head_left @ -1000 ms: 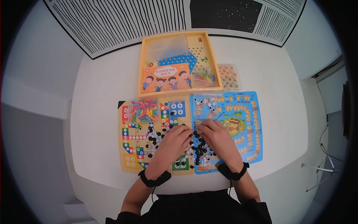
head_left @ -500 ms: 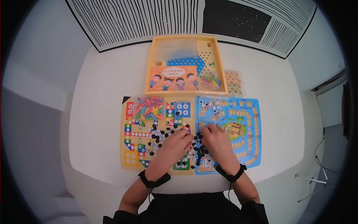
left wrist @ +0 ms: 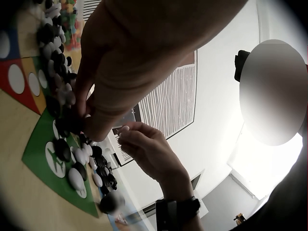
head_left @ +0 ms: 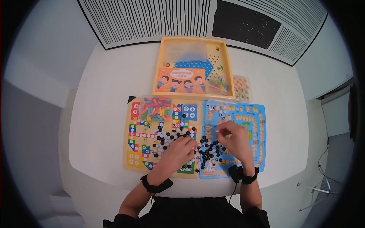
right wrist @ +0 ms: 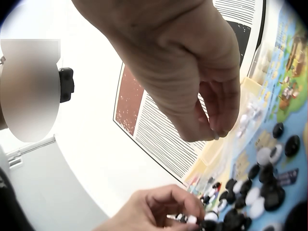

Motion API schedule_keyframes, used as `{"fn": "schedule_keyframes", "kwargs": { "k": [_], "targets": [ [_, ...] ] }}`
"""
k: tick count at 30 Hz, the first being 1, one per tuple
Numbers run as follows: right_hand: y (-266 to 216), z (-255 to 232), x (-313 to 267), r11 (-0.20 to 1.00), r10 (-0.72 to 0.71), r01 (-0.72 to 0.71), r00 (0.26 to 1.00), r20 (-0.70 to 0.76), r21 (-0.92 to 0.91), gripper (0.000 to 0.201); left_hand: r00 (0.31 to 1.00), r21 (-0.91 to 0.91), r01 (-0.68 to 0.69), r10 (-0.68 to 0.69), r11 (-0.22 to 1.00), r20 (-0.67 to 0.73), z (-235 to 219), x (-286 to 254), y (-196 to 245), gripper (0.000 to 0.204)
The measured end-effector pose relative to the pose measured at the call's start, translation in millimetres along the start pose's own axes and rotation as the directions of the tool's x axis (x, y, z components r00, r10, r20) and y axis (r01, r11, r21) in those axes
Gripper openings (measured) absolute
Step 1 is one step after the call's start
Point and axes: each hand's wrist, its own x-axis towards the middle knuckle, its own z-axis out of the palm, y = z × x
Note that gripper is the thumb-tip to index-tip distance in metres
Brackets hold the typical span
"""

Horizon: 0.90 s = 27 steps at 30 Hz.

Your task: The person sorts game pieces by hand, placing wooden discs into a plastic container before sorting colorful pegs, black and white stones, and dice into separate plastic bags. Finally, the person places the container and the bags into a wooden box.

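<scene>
My right hand pinches a small white game piece between thumb and fingertips, raised above the blue game board. Below and left of it lies a cluster of black and white pieces. My left hand rests low at the inner edge of the yellow board, its fingers bent down among a heap of black and white pieces. I cannot tell if its fingertips hold a piece. A clear plastic bag with several pieces lies on the blue board's upper left.
A clear box of colourful pegs sits on the yellow board's top. Behind stands a yellow tray with an orange booklet and a bag of coloured pieces. A box of round wooden discs lies right of the tray.
My right hand has lifted and moved right, away from the left hand, with the white piece between its fingertips. The left hand stays at the heap. The head view has shifted slightly.
</scene>
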Motion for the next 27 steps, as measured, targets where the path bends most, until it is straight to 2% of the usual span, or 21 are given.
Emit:
{"fn": "schedule_keyframes", "kwargs": {
  "k": [2,3,5,8,11,14,16,18,19,21,25,27],
  "targets": [
    [1,-7,10,0.999,-0.029,0.032,0.986,-0.166,0.018,0.02,1.0,-0.008,-0.001,0.001,1.0,-0.002,0,-1,0,0.019],
    [-1,-9,15,0.999,-0.026,0.03,0.985,-0.172,0.021,0.02,1.0,-0.014,0.003,-0.003,1.0,-0.014,-1,-1,0,0.02],
    [-4,-10,24,0.98,-0.183,0.141,0.918,-0.351,-0.143,0.022,1.0,-0.022,0.011,-0.011,1.0,-0.009,-3,-2,0,0.02],
    [-3,-10,14,0.991,-0.119,0.094,0.948,-0.295,-0.098,0.023,0.999,-0.036,0.033,-0.033,0.999,-0.003,-7,-1,1,0.021],
    [3,-5,-4,0.989,-0.133,0.117,0.967,-0.218,-0.088,0.023,0.999,-0.045,0.044,-0.044,0.998,0.003,-10,0,2,0.02],
    [8,-1,-21,0.998,-0.051,0.044,0.981,-0.187,-0.04,0.024,0.998,-0.034,0.061,-0.06,0.998,0.02,-10,4,-2,0.019],
    [13,0,-30,0.998,-0.054,0.045,0.977,-0.204,-0.049,0.024,0.997,-0.022,0.074,-0.073,0.997,0.04,-13,11,-2,0.018],
    [17,0,-35,0.997,-0.058,0.046,0.974,-0.221,-0.058,0.024,0.996,-0.075,0.078,-0.081,0.994,-0.045,-22,25,2,0.019],
    [18,1,-38,0.998,-0.049,0.041,0.972,-0.228,-0.039,0.024,0.996,-0.074,0.075,-0.078,0.994,-0.039,-28,34,5,0.019],
    [20,1,-40,0.999,-0.041,0.038,0.971,-0.236,-0.018,0.024,0.982,-0.027,0.058,-0.061,0.998,-0.179,-39,54,9,0.016],
    [23,1,-42,0.997,-0.072,0.072,0.969,-0.234,-0.01,0.023,0.975,0.081,0.118,-0.099,0.99,-0.2,-44,75,5,0.017],
    [23,1,-42,0.998,-0.052,0.056,0.972,-0.23,0.012,0.023,0.961,0.112,0.002,0.029,0.994,-0.275,-33,82,3,0.016]
  ]
}}
